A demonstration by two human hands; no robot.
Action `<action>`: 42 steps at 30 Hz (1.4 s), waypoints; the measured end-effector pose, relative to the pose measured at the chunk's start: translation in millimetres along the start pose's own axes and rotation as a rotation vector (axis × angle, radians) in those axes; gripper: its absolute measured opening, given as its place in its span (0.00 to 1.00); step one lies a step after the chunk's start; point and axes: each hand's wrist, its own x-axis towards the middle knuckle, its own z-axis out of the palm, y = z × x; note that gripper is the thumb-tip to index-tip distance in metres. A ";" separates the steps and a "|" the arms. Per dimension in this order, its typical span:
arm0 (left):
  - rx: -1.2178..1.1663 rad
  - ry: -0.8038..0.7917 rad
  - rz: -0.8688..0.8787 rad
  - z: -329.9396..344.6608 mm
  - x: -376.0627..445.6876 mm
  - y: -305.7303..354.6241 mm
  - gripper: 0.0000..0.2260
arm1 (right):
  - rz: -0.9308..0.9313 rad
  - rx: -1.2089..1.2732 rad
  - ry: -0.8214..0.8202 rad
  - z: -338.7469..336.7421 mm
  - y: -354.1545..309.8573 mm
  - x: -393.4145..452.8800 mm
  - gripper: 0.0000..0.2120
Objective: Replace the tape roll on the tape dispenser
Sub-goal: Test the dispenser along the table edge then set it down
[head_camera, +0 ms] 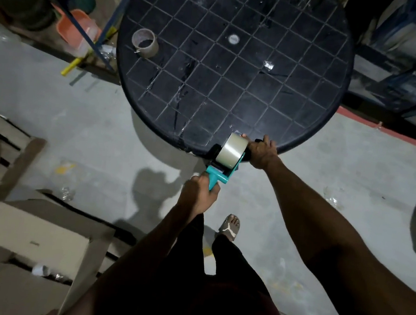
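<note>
A teal tape dispenser hangs at the near edge of the round black table. My left hand grips its handle from below. A full roll of clear tape sits on the dispenser. My right hand holds the dispenser's far side right beside the roll, fingers curled, thumb near the roll's top. An empty cardboard tape core stands on the table's left part.
Opened cardboard boxes lie on the grey floor at lower left. An orange tub and a blue metal rack stand left of the table. Wrapped blue crates are on the right. My sandalled foot is below the dispenser.
</note>
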 end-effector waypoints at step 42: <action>0.004 0.206 -0.290 -34.9 -42.1 -27.0 0.24 | -0.087 0.374 0.150 29.2 -29.5 -78.9 0.38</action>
